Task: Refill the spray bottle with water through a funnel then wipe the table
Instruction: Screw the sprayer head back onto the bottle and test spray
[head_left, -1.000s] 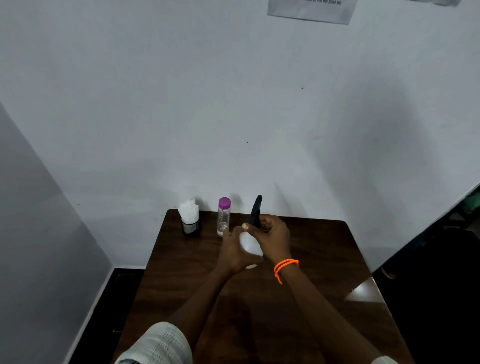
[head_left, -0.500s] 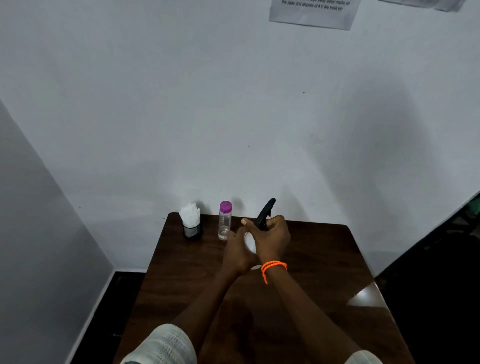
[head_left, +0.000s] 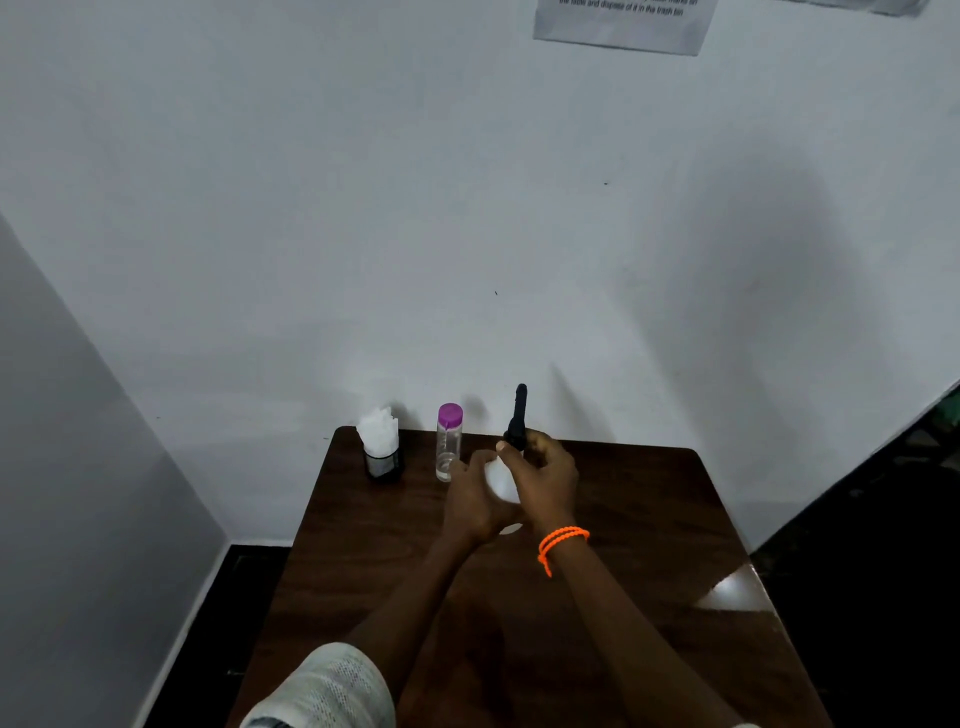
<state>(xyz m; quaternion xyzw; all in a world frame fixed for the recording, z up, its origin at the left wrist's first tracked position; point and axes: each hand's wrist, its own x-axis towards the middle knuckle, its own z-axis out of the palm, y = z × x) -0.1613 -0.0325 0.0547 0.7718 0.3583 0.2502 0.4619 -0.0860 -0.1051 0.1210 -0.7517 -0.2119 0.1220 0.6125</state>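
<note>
White spray bottle (head_left: 500, 480) upright, black nozzle up; both hands, left hand (head_left: 475, 501) and right hand (head_left: 545, 480), seemingly grasp it.

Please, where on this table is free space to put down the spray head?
The table is bare right of the right hand, up to its right edge. The far left is crowded: tissue holder and purple-capped bottle stand beside the left hand.

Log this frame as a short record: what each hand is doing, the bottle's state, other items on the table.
left hand: grips the white body of the spray bottle
right hand: grips the black spray head, at the bottle's neck
bottle: upright on the table
purple-capped bottle: upright, left of the hands
tissue holder: far left corner
funnel: not visible
</note>
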